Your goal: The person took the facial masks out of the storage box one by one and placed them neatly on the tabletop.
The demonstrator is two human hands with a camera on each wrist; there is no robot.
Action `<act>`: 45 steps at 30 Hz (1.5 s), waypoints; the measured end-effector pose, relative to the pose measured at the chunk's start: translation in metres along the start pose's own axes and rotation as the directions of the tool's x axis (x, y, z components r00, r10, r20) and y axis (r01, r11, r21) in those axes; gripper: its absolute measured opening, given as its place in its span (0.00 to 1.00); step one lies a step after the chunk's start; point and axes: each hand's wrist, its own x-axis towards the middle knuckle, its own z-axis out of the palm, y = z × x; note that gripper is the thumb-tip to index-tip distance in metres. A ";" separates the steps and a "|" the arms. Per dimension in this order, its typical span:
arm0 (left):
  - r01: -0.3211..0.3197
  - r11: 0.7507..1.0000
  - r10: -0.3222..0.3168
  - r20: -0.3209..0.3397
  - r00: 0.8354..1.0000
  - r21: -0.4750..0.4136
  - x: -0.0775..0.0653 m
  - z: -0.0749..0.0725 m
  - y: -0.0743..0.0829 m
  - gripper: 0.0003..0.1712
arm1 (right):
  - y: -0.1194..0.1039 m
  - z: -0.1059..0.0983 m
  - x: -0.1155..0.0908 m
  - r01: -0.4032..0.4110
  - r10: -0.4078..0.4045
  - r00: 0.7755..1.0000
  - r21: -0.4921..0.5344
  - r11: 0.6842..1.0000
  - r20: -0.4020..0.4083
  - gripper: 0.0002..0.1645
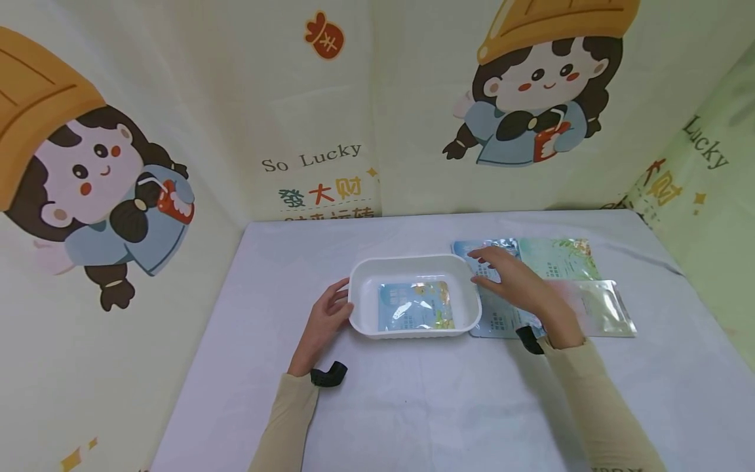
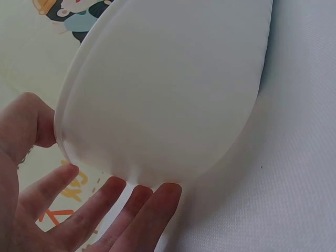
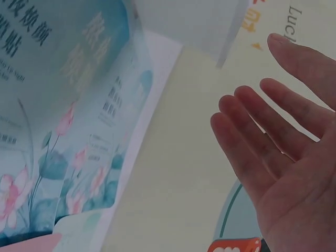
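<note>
A white plastic tray [image 1: 360,275] stands on the table, and a flat blue glossy sachet [image 1: 413,307] with a floral edge lies in it. My left hand [image 1: 321,324] is at the tray's left end. In the left wrist view its spread fingertips [image 2: 170,191] touch the outer wall, with the thumb beside the rim. Above the sachets to the right of the tray hovers my right hand [image 1: 513,278], fingers extended and holding nothing. Beneath it lie blue sachets [image 1: 498,321], partly hidden by the hand.
A green sachet [image 1: 557,259] lies behind and to the right, with a pink and silver sachet [image 1: 596,308] in front of it. A white cloth [image 1: 413,406] covers the table. Printed cartoon curtains [image 1: 413,118] hang behind and at the sides.
</note>
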 end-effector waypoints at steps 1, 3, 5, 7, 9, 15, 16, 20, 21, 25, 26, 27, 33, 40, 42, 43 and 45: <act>-0.001 1.000 0.001 0.000 1.000 0.003 -0.002 0.001 0.004 0.32 | -0.001 0.001 0.001 0.014 -0.014 1.000 -0.005 1.000 -0.002 0.30; -0.005 1.000 0.005 -0.005 1.000 0.007 -0.006 0.002 0.010 0.31 | -0.004 0.004 0.003 0.029 -0.029 1.000 -0.012 1.000 0.001 0.30; -0.008 1.000 0.008 -0.011 1.000 0.011 -0.008 0.002 0.013 0.31 | -0.007 0.007 0.004 0.045 -0.045 0.999 -0.015 0.999 0.007 0.30; -0.011 1.000 0.011 -0.015 1.000 0.008 -0.009 0.003 0.014 0.31 | -0.010 0.009 0.006 0.052 -0.051 0.998 -0.017 0.999 0.021 0.30; -0.011 1.000 0.011 -0.016 1.000 0.002 -0.009 0.003 0.014 0.31 | -0.014 0.012 0.008 0.052 -0.051 0.998 -0.020 0.998 0.035 0.31; -0.007 1.000 0.007 -0.002 1.000 0.007 -0.008 0.002 0.014 0.31 | -0.022 0.020 0.014 0.094 -0.092 0.994 -0.045 0.994 0.051 0.32; -0.006 1.000 0.006 -0.002 1.000 0.009 -0.008 0.002 0.014 0.31 | -0.023 0.022 0.015 0.105 -0.102 0.993 -0.051 0.993 0.053 0.32; -0.006 1.000 0.006 -0.006 1.000 0.016 -0.007 0.003 0.013 0.31 | -0.026 0.030 0.020 0.148 -0.144 0.987 -0.063 0.987 0.068 0.33; -0.006 1.000 0.006 -0.007 1.000 0.018 -0.007 0.003 0.013 0.31 | -0.027 0.032 0.021 0.157 -0.152 0.986 -0.067 0.985 0.073 0.33; -0.003 1.000 0.004 -0.017 1.000 0.026 -0.007 0.004 0.012 0.31 | -0.031 0.038 0.024 0.155 -0.149 0.984 -0.056 0.986 0.098 0.33; -0.003 1.000 0.003 -0.018 1.000 0.026 -0.007 0.004 0.012 0.31 | -0.032 0.040 0.025 0.155 -0.148 0.984 -0.057 0.986 0.102 0.33; -0.002 1.000 0.002 -0.017 1.000 0.025 -0.007 0.004 0.012 0.31 | -0.033 0.042 0.025 0.153 -0.146 0.984 -0.058 0.987 0.103 0.33; -0.004 1.000 0.005 -0.013 1.000 0.029 -0.009 0.004 0.013 0.31 | -0.034 0.054 0.030 0.170 -0.161 0.984 -0.116 0.979 0.080 0.33; 0.004 0.999 -0.003 -0.027 1.000 0.034 -0.009 0.005 0.016 0.31 | -0.036 0.063 0.038 0.189 -0.179 0.981 -0.157 0.969 0.076 0.35; 0.006 0.999 -0.005 -0.030 1.000 0.036 -0.009 0.004 0.016 0.31 | -0.037 0.064 0.040 0.168 -0.154 0.984 -0.161 0.973 0.094 0.36; 0.005 0.999 -0.004 -0.031 1.000 0.036 -0.009 0.004 0.016 0.31 | -0.037 0.065 0.040 0.159 -0.143 0.984 -0.165 0.973 0.104 0.36; 0.003 0.999 -0.002 -0.032 0.999 0.038 -0.009 0.004 0.017 0.31 | -0.037 0.067 0.041 0.146 -0.126 0.985 -0.179 0.973 0.121 0.36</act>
